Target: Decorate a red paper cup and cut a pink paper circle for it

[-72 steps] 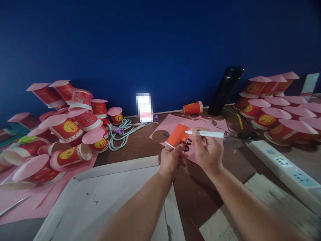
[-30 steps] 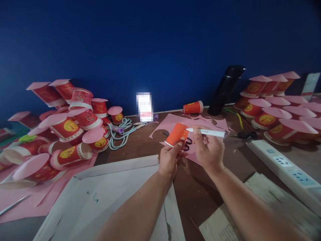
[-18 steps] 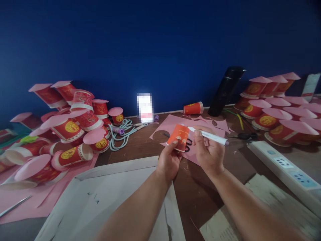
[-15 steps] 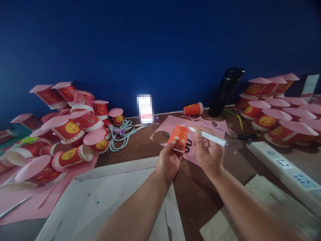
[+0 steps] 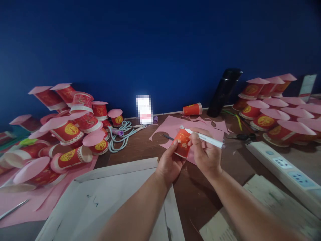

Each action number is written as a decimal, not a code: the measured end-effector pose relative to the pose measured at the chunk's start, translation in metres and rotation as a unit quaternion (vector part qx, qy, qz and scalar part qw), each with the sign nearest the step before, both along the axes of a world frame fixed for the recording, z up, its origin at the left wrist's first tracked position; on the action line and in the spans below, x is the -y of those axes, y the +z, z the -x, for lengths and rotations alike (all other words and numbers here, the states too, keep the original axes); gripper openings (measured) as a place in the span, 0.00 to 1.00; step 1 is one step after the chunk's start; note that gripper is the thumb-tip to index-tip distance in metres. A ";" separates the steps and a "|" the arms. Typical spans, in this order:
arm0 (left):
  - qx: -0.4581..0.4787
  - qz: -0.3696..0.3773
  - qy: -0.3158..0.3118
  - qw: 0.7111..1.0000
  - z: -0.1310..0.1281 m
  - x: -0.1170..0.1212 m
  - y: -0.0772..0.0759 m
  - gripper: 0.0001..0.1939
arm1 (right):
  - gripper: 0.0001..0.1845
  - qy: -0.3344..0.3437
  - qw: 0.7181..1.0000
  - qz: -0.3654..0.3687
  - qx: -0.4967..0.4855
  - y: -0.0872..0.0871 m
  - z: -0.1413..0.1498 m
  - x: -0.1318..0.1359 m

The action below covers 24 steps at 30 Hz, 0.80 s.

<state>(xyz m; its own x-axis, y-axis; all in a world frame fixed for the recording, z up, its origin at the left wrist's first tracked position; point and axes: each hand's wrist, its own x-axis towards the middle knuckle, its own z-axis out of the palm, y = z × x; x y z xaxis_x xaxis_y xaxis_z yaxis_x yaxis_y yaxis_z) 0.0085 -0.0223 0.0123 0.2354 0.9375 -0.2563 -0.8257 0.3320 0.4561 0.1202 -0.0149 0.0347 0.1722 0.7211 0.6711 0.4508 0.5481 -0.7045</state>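
Note:
My left hand [image 5: 171, 163] is closed round a red paper cup [image 5: 182, 142] with a light pattern, tilted above the table. In my right hand [image 5: 206, 155] is a white marker [image 5: 210, 140], gripped like a pen, its front end at the cup's upper rim. Whether the tip touches the cup I cannot tell. Under both hands lies a cut sheet of pink paper [image 5: 165, 126] with round holes. Scissors [image 5: 167, 136] rest on that sheet, their handles hidden behind the cup and hands.
Red cups with pink paper discs [image 5: 69, 130] crowd the left; more capped cups [image 5: 267, 120] stand right. Behind are a lit phone [image 5: 144, 109], a blue-grey cable [image 5: 119, 144], stacked cups [image 5: 192, 109] and a black flask [image 5: 224, 92]. A power strip [image 5: 281, 164] and white board [image 5: 100, 197] lie nearer.
My left hand has turned and lowered the cup slightly. The marker's front end has come to the cup's rim, and my right hand has shifted slightly left.

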 end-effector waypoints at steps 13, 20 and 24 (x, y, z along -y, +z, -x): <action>-0.050 0.062 0.071 0.994 -0.003 -0.003 0.002 0.11 | 0.12 -0.056 0.998 -0.007 0.022 0.001 -0.001 -0.002; -0.042 0.050 0.076 0.995 -0.004 -0.003 0.002 0.12 | 0.13 -0.050 0.997 0.020 0.061 -0.002 0.000 -0.003; -0.057 0.048 0.076 0.994 -0.004 -0.003 0.001 0.13 | 0.12 -0.053 0.997 0.015 0.063 -0.003 0.000 -0.003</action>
